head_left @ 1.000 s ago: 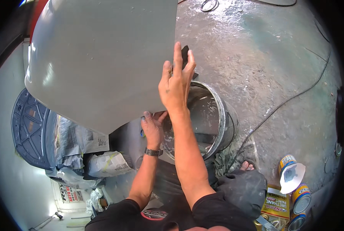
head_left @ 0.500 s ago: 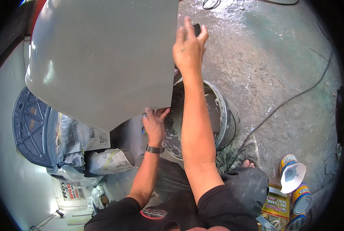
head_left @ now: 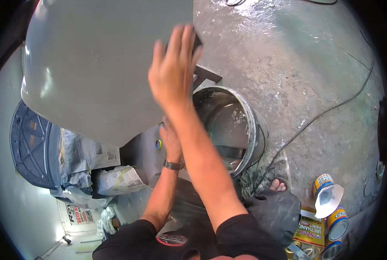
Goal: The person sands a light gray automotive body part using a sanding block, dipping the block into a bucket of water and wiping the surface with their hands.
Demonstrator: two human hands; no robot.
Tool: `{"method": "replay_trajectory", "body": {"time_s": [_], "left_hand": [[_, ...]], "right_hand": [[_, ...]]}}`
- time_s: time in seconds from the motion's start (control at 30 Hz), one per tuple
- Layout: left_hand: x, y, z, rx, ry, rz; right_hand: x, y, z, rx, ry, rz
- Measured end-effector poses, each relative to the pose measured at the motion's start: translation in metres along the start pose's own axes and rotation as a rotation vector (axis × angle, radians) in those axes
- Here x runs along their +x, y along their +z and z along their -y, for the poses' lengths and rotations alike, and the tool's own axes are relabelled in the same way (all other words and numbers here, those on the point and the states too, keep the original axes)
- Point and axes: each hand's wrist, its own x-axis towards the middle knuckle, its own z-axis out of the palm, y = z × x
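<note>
A large smooth grey car panel (head_left: 102, 73), like a hood, spreads across the upper left. My right hand (head_left: 174, 73) is over its right edge, fingers stretched and blurred by motion, with a small black flat piece (head_left: 197, 44), like a sanding pad, showing under the fingers. Below, my left hand (head_left: 171, 141) is at the panel's lower corner. Its thumb rests near the edge, while my right forearm hides most of its fingers. A round bucket (head_left: 252, 110) with murky liquid stands right of my right forearm; a dark piece lies inside.
A dark bar (head_left: 208, 74) juts from beneath the panel. Paint cans (head_left: 338, 227) and a yellow tin (head_left: 309, 229) stand at lower right. A black cable (head_left: 317, 123) crosses the wet floor. Paper-covered parts (head_left: 119, 182) and a dark ribbed panel (head_left: 33, 147) sit at left.
My right hand has moved left and slightly down with the black piece, from beside the panel to over its edge. My right forearm now covers part of my left hand. The view has shifted slightly.
</note>
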Motion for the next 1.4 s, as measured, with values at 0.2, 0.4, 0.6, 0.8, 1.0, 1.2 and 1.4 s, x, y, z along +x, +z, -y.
{"method": "replay_trajectory", "body": {"time_s": [0.2,0.4,0.6,0.8,1.0,1.2,1.4], "left_hand": [[-0.003,0.026,-0.030,0.015,-0.062,-0.006],[0.006,-0.014,0.022,0.201,0.166,-0.040],[0.004,0.028,-0.020,0.053,-0.064,-0.069],[0.004,0.013,-0.014,-0.090,-0.004,-0.060],[0.003,0.028,-0.025,-0.204,0.010,-0.062],[0.008,0.022,-0.019,-0.175,-0.084,-0.013],[0.006,0.026,-0.023,-0.342,-0.051,-0.062]], "right_hand": [[0.003,0.008,-0.017,0.079,-0.061,-0.088],[-0.029,0.027,0.004,0.052,-0.034,-0.090],[0.056,0.008,-0.023,0.140,-0.207,-0.224],[0.047,0.017,-0.003,0.086,-0.117,-0.130],[0.057,0.020,-0.026,0.242,-0.157,-0.088],[0.104,0.008,-0.023,0.194,-0.168,-0.066],[0.029,0.014,-0.020,0.091,-0.208,-0.106]]}}
